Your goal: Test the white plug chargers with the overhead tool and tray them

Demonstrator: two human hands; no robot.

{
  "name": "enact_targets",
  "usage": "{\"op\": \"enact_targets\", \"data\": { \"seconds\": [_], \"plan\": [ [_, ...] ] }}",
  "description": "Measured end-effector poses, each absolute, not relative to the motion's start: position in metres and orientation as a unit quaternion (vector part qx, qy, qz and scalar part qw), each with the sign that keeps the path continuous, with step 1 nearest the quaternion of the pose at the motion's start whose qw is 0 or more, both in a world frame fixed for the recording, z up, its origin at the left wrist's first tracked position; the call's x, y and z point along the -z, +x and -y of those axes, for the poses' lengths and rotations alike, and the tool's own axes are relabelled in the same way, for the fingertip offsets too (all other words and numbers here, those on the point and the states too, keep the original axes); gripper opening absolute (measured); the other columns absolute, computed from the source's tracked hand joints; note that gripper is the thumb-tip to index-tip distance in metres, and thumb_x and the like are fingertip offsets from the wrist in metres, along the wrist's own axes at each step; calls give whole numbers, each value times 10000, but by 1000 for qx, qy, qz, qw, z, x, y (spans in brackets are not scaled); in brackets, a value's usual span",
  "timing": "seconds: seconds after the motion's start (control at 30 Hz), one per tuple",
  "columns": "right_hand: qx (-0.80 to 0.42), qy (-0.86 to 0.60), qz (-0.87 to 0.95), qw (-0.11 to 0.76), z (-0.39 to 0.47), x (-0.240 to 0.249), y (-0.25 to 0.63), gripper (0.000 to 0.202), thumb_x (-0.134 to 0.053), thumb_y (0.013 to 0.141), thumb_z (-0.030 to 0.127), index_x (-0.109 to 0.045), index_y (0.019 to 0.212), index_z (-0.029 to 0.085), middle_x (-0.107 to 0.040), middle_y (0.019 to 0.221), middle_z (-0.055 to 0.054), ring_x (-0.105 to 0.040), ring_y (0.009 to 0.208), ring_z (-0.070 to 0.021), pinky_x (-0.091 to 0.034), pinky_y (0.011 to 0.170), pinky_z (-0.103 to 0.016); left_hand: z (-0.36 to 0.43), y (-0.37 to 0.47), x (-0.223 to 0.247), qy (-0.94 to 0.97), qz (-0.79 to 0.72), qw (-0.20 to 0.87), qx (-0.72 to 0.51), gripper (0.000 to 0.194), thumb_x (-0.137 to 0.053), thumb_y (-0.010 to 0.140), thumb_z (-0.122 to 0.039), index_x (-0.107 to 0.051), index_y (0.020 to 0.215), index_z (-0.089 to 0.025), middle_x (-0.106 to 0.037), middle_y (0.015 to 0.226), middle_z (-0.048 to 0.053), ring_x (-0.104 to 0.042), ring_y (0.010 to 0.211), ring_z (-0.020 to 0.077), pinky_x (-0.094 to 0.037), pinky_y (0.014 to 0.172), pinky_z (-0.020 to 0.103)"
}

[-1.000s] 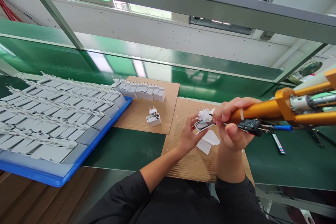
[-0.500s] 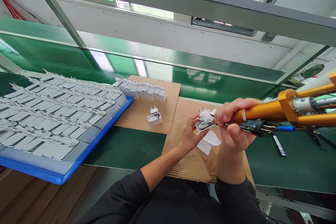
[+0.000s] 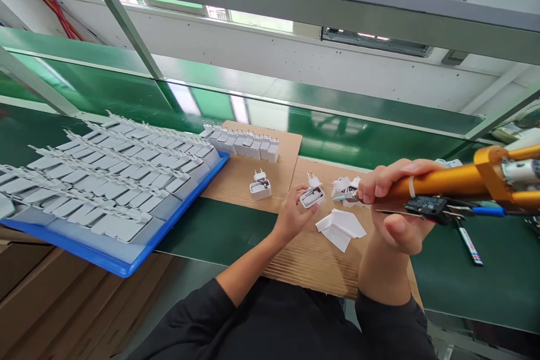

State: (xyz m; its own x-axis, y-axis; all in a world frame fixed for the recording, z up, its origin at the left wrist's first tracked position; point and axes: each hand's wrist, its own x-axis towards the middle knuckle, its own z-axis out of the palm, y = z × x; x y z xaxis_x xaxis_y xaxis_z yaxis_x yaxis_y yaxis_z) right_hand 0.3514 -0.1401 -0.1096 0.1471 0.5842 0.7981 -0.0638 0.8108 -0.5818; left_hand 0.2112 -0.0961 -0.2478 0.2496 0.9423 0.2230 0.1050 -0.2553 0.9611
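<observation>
My left hand (image 3: 292, 215) grips a white plug charger (image 3: 313, 197) by its sides, just over the cardboard. Its casing is uncovered at the top, with dark parts and wires inside, and the pronged piece stands at its far edge. My right hand (image 3: 400, 202) is wrapped around a gold-coloured dispensing gun (image 3: 445, 184) with a black switch (image 3: 427, 208) on its side. The gun's thin nozzle (image 3: 343, 198) points left, a little right of the held charger. Behind the nozzle lie more uncovered chargers (image 3: 351, 184), partly hidden.
A blue-edged tray (image 3: 181, 202) with rows of white chargers fills the left. A row of chargers (image 3: 244, 143) and a single uncovered charger (image 3: 260, 187) stand on cardboard (image 3: 228, 180). White paper (image 3: 341, 229) lies below the nozzle. A marker (image 3: 470, 244) lies at right.
My left hand has drawn the charger leftward, away from the nozzle that was over it. The gun has stayed in my right hand. The camera view has shifted slightly left.
</observation>
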Motion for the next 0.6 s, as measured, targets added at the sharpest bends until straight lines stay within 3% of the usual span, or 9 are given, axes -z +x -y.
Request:
{"op": "enact_targets", "data": {
  "seconds": [0.17,0.3,0.43,0.53,0.6],
  "plan": [
    [-218,-241,612,721,139,109,355,421,-763,667,447,-580,1021,312,-478,673,10,-445,513,-162,-394,411,-345,90,139,278,716,-520,278,-375,442,-648,764,-249,-487,1176,-228,-660,1132,75,-643,1021,242,-508,878,377],
    [-226,-250,618,710,134,110,360,449,-774,643,498,-572,1000,317,-479,673,16,-457,511,-158,-386,400,-327,84,105,287,752,-529,179,-351,395,-609,807,-275,-492,1182,-232,-637,1149,77,-639,974,233,-516,853,359],
    [-224,-270,621,701,129,112,369,465,-774,627,544,-568,994,345,-490,665,22,-464,510,-160,-390,404,-326,72,98,288,761,-524,88,-372,401,-622,813,-329,-505,1175,-206,-568,1221,137,-516,1194,307,-437,988,459],
    [-229,-257,637,689,127,112,375,466,-777,636,519,-573,1014,340,-502,665,19,-475,511,-161,-398,412,-327,60,96,287,742,-533,127,-387,676,-692,749,-378,-388,1322,-187,-452,1368,176,-422,1295,334,-364,1057,519],
    [-231,-247,647,684,127,111,378,464,-781,643,493,-580,1028,330,-509,669,16,-480,518,-162,-409,421,-330,52,93,286,739,-514,222,-375,842,-697,732,-386,-243,1415,-197,-478,1356,163,-496,1237,294,-403,1036,490]
  ]
}}
